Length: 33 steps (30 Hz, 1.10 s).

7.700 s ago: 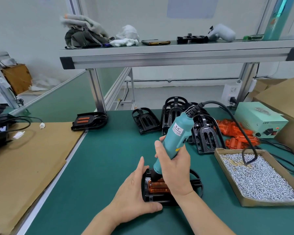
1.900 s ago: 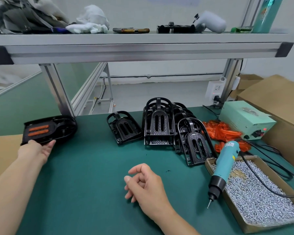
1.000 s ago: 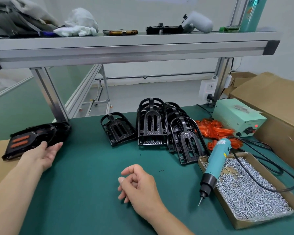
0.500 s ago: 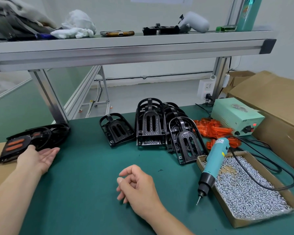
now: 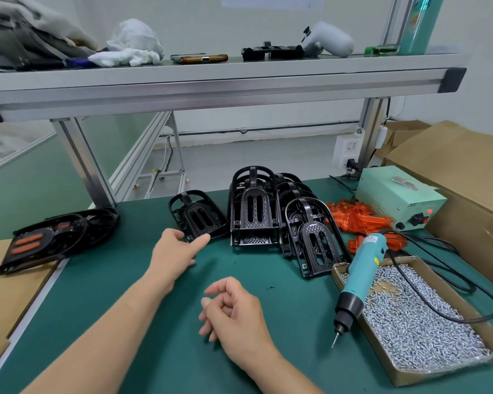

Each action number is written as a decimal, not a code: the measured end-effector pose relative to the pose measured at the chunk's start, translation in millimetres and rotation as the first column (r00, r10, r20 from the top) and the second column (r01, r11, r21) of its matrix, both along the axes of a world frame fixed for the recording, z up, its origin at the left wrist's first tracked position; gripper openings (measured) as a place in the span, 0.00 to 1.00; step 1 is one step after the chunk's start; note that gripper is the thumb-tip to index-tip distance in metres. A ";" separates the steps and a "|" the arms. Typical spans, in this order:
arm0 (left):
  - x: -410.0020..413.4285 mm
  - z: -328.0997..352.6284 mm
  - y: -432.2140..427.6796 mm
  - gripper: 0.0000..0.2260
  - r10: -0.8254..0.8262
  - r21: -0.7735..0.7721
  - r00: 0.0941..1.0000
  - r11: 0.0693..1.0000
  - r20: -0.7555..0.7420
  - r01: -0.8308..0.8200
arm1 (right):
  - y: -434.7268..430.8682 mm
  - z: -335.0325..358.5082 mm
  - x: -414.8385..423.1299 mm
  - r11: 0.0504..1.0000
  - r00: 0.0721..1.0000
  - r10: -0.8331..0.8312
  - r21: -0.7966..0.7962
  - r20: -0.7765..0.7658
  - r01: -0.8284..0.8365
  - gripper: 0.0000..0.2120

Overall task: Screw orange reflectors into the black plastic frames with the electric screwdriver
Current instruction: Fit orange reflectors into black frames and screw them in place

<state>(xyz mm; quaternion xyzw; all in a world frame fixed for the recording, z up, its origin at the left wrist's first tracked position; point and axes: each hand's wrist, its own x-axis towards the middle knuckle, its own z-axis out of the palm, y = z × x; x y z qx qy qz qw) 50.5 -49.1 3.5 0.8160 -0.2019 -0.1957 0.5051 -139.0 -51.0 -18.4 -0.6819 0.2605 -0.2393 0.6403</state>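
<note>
One lone black frame [image 5: 197, 216], empty of reflectors, lay flat on the tabletop [image 5: 103, 274] directly ahead of the left hand [image 5: 174, 253].

Left hand: fingers spread, thumb extended at the frame's near corner, not clamped on it; whether skin met plastic could not be told. Half a second earlier this hand lay palm up far out to its own left, beside the finished frames [image 5: 49, 241]; it had since crossed to the empty frame. Judgement: one unit was done and set aside, and the next cycle was opening with the fetch of a fresh frame.

Right hand [image 5: 234, 311]: loosely curled, holding nothing, low over the tabletop and nearer the person than the left hand; place unchanged.

Stack of black frames [image 5: 255, 211]: standing and leaning together, just right of the lone frame, beyond the right hand.

Orange reflectors [image 5: 359, 220]: loose heap, right of the stack, well apart from both hands.

Electric screwdriver [image 5: 363, 275]: unheld, right of the right hand, body propped on the rim of the screw tray [image 5: 404, 378], bit angled down toward the tabletop.

Finished frames: orange strips showing, far left of the left hand.

Outstanding, by judgement: frame drawn in, reflector seated, screw and driver taken up.
</note>
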 end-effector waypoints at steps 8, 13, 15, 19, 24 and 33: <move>0.2 -10.6 -15.3 0.33 0.079 0.242 0.954 0.958 0.289 -0.153 | 0.1 2.2 0.2 1.000 1.000 -0.001 0.019 -0.009 0.001 0.03; 7.4 -17.1 -16.8 0.36 -0.057 0.245 0.883 0.967 0.465 -0.067 | 0.4 1.1 -0.3 1.000 1.000 0.005 0.020 -0.009 -0.005 0.03; 11.8 -19.7 -17.0 0.25 -0.118 0.332 0.854 0.941 0.507 -0.066 | 0.1 0.1 -0.3 1.000 1.000 0.003 0.017 -0.012 -0.003 0.03; 14.2 -23.7 -14.4 0.14 -0.132 0.341 0.837 0.938 0.530 -0.068 | -0.7 -0.8 0.2 1.000 1.000 0.001 0.011 -0.015 -0.001 0.03; 8.8 -24.2 -0.7 0.14 -0.171 0.316 0.812 0.949 0.558 -0.017 | -1.6 -0.7 0.5 1.000 1.000 -0.006 0.009 -0.005 0.007 0.02; -21.8 -33.3 52.2 0.13 -0.190 0.224 0.792 0.972 0.580 0.070 | -1.9 1.2 0.7 0.999 0.999 -0.039 0.032 0.024 0.038 0.03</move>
